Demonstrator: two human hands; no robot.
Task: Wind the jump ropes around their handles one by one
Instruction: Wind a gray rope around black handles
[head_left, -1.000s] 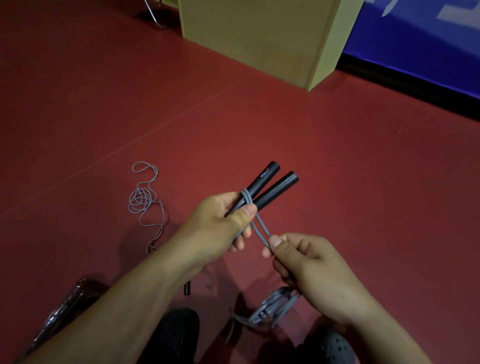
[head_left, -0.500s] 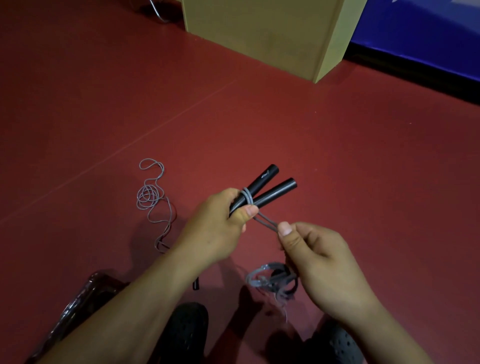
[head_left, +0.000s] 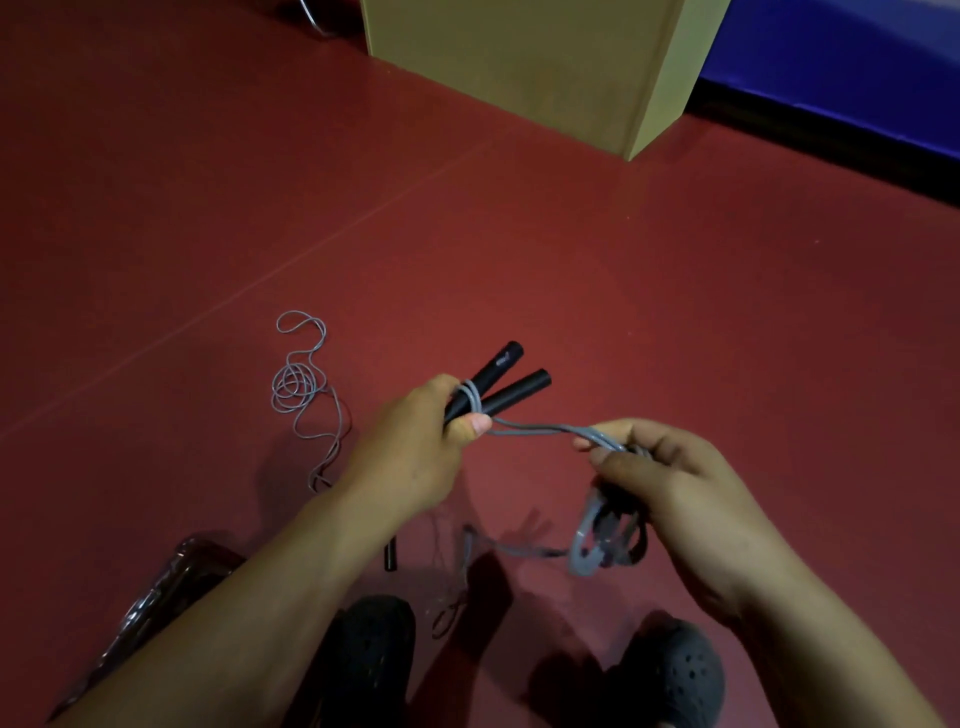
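Left hand (head_left: 415, 457): fingers closed on handles (head_left: 498, 384).
Right hand (head_left: 670, 483): pinches rope (head_left: 540, 429) — just pulled sideways.
Meaning: you tightened the wrap.

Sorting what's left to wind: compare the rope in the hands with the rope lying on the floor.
The held rope is off the floor, stretched between the left hand and right hand, already looped round its black handles. The floor rope lies slack in a loose tangle, untouched. Both are thin and grey.

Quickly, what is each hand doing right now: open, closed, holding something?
Left hand: closed around the two black handles.
Right hand: closed on the grey rope, with coils hanging below.
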